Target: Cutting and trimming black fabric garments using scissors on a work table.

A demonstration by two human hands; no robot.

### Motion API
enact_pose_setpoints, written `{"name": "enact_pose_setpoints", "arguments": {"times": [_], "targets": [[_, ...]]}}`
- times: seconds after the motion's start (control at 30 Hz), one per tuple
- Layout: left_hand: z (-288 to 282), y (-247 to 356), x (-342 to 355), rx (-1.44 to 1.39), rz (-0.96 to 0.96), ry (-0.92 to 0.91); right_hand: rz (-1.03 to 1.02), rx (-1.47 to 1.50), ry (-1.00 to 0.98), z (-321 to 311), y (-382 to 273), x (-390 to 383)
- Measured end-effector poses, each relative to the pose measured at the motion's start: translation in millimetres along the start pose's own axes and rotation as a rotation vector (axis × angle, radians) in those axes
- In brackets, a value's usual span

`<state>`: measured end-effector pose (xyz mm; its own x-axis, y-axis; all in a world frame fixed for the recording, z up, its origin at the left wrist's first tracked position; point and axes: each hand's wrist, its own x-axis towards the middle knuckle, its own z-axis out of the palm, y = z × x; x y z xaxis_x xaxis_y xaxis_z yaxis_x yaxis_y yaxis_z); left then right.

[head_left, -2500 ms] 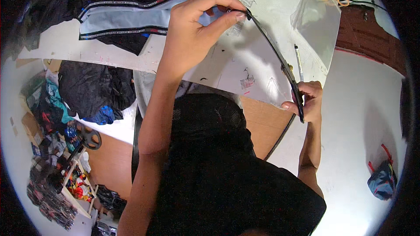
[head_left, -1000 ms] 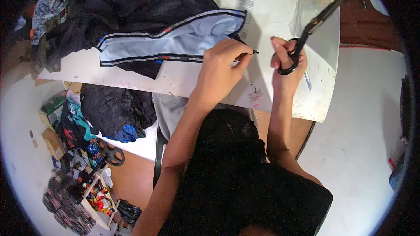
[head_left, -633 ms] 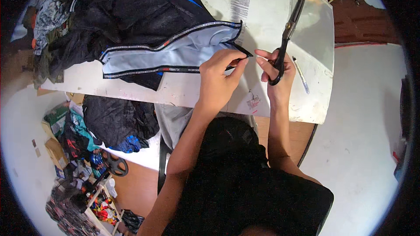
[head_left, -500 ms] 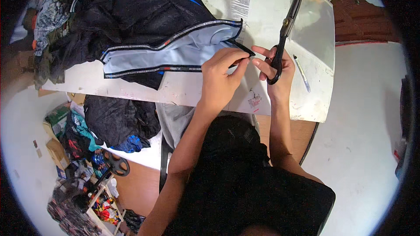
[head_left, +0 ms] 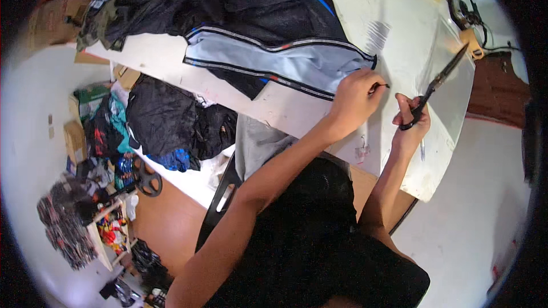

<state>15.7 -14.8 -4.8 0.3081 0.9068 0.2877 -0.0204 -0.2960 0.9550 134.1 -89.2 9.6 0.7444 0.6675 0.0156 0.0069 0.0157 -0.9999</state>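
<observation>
- Head view: my left hand [head_left: 353, 101] pinches a dark tip at the edge of the black garment [head_left: 274, 11].
- My right hand [head_left: 416, 128] grasps the scissors [head_left: 438, 78] by the handles, blades pointing away.
- Garment lies on the table [head_left: 299, 113], pale-blue side showing.

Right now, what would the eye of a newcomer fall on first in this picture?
Probably the long black scissors in the right hand, pointing to the upper right of the picture. Next, the pale blue panel with black edging, lying across the white table, where the left hand pinches a small dark tip near its right end.
</observation>
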Motion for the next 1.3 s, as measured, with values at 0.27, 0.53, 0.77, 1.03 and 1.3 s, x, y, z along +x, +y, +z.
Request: {"name": "enact_pose_setpoints", "arguments": {"times": [0.27, 0.53, 0.77, 1.03, 1.3], "targets": [[10.2, 4.5, 14.1, -0.086, 0.08, -0.079, 0.033, 0.074, 0.104, -11.8, -13.0, 5.0], [4.1, 4.0, 10.2, 0.01, 0.217, 0.007, 0.146, 0.079, -0.039, 4.8, -23.9, 5.1], [-3.3, -1.7, 0.1, 0.084, 0.213, -0.041, 0.086, 0.002, -0.059, 8.3, 0.4, 15.7], [-91.9, -19.8, -34.4, 0.387, 0.135, 0.152, -0.385, -0.076, 0.172, -20.9, -43.2, 108.5], [-184.3, -20.9, -40.0, 0.689, 0.009, 0.553, -0.225, -0.153, -0.011, -1.8, -30.0, 86.7]]}}
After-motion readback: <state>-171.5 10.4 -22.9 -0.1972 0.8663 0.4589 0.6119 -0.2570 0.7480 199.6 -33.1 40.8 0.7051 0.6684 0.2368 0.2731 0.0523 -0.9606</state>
